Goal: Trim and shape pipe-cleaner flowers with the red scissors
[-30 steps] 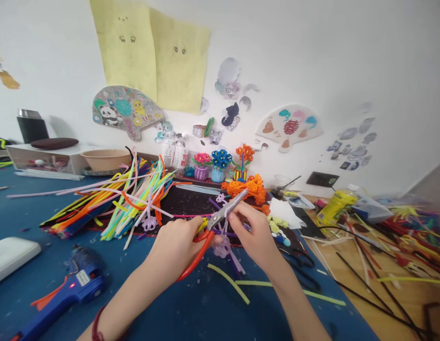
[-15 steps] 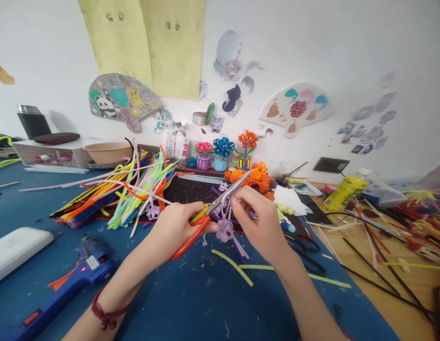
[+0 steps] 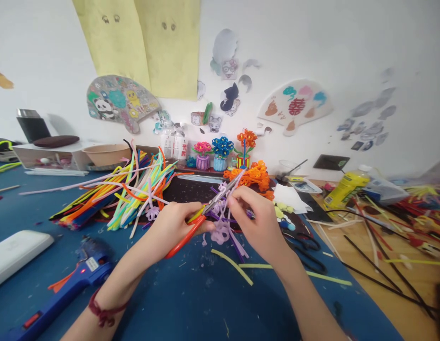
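My left hand point(image 3: 179, 221) is closed on a pair of scissors point(image 3: 192, 233) with red-orange and yellow handles. The metal blades point up and to the right, close beside the fingers of my right hand. Pinched between the thumb and fingertips of my right hand point(image 3: 253, 213) is a thin lilac pipe cleaner point(image 3: 228, 202), partly hidden by the blades and fingers. Beneath both hands lies a cluster of lilac pipe-cleaner flowers point(image 3: 220, 232) with purple stems. Whether the blades touch the held piece, I cannot tell.
A glue gun point(image 3: 87, 270) and a white case point(image 3: 19, 255) lie left. Bundled pipe cleaners point(image 3: 135, 189) spread behind my left hand. Potted pipe-cleaner flowers point(image 3: 222, 156) stand at the wall. Black-handled scissors point(image 3: 308, 251) and a yellow bottle point(image 3: 347, 187) are right.
The scissor blades look closer together, and their tips have shifted slightly left and down. My right hand has barely moved and keeps its pinch. The camera view has turned a little.
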The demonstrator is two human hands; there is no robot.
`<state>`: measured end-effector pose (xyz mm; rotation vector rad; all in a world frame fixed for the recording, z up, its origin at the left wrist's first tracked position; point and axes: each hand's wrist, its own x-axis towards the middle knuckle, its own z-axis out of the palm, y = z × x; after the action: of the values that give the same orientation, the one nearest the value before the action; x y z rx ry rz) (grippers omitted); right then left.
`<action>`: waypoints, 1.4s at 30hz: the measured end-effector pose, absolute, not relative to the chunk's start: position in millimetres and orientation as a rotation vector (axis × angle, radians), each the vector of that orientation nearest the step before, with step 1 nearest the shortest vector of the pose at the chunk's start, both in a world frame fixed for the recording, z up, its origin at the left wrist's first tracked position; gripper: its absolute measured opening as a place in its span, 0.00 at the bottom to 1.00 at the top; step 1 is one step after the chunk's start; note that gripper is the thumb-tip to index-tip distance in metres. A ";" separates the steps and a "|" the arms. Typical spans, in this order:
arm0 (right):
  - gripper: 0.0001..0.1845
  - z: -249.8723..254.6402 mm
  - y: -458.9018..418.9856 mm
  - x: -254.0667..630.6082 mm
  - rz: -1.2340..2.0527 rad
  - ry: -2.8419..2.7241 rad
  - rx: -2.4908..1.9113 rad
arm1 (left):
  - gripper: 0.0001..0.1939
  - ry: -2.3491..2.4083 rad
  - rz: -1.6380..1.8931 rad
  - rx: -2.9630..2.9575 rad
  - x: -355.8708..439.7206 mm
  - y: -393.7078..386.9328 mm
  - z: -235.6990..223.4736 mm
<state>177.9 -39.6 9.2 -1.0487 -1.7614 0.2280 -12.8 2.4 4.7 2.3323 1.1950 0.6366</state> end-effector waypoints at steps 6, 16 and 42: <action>0.10 9.0 -36.5 186.4 0.403 -1.526 -1.060 | 0.18 1.057 0.689 2.238 -21.2 0.6 16.3; 0.12 4.7 -28.3 198.7 0.457 -1.177 -0.995 | 0.15 1.697 0.803 2.544 -24.2 0.5 14.5; 0.13 -1.9 -24.8 194.4 0.534 -1.313 -0.964 | 0.09 1.914 1.153 2.454 -31.7 3.3 7.0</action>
<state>194.4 -24.8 -1.9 -0.9644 -1.3127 0.5337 -31.7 3.3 7.0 2.4543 1.9136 1.1532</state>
